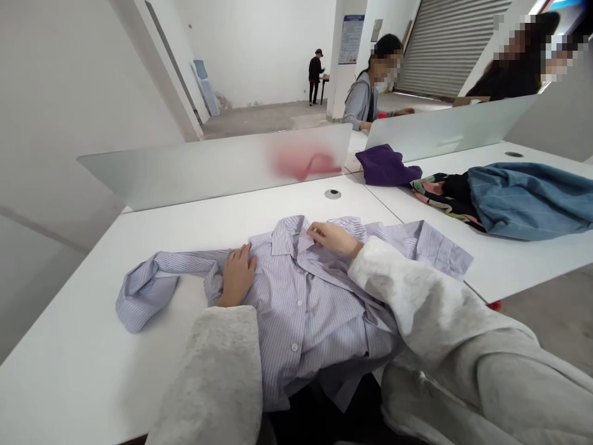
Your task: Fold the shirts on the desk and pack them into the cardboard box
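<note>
A striped button-up shirt (282, 296) lies front up across the white desk, its collar at the far side and its hem hanging over the near edge. One sleeve is stretched out to the left and bent at the cuff; the other reaches to the right. My left hand (238, 273) rests flat on the shirt's left shoulder area, fingers extended. At the right side of the collar, my right hand (330, 238) has its thumb and fingers pinched together on the collar edge. White buttons run down the shirt's front.
Frosted dividers (222, 167) stand along the desk's back edge. To the right lie a purple cloth (386, 165), a patterned cloth (445, 194) and a blue garment (532, 198). A cable hole (332, 194) sits behind the collar. Other people are beyond the dividers.
</note>
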Tool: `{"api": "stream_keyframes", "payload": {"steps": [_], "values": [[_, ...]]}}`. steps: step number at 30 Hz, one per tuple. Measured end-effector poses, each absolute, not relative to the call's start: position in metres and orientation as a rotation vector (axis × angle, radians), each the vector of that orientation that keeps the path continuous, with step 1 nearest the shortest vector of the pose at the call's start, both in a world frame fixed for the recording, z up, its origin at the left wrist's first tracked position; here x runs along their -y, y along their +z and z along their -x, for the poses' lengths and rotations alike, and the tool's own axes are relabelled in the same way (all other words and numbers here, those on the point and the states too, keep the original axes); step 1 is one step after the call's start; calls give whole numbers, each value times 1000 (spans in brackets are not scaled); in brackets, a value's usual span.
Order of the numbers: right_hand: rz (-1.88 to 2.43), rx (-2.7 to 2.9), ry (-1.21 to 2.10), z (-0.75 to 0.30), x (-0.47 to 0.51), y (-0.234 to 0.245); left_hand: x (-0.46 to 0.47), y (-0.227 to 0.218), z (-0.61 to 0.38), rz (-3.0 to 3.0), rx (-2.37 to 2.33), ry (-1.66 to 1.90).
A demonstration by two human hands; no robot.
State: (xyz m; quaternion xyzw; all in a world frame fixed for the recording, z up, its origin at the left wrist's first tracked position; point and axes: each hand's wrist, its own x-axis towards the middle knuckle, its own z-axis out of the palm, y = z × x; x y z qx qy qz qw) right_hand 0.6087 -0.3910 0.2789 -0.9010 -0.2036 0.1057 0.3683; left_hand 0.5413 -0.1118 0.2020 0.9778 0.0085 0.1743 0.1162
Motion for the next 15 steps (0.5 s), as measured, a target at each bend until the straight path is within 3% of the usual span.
{"api": "stream_keyframes", "payload": {"steps": [3,9,15], "values": [[2658,731,-146,-637,408,285,112,208,-544,-2841,-90,529],[2865,763,293,-659,402,261,107,224,-543,-2866,-213,448],[2868,868,144,-648,396,276,100,245,-528,-2958,-92,273]]}}
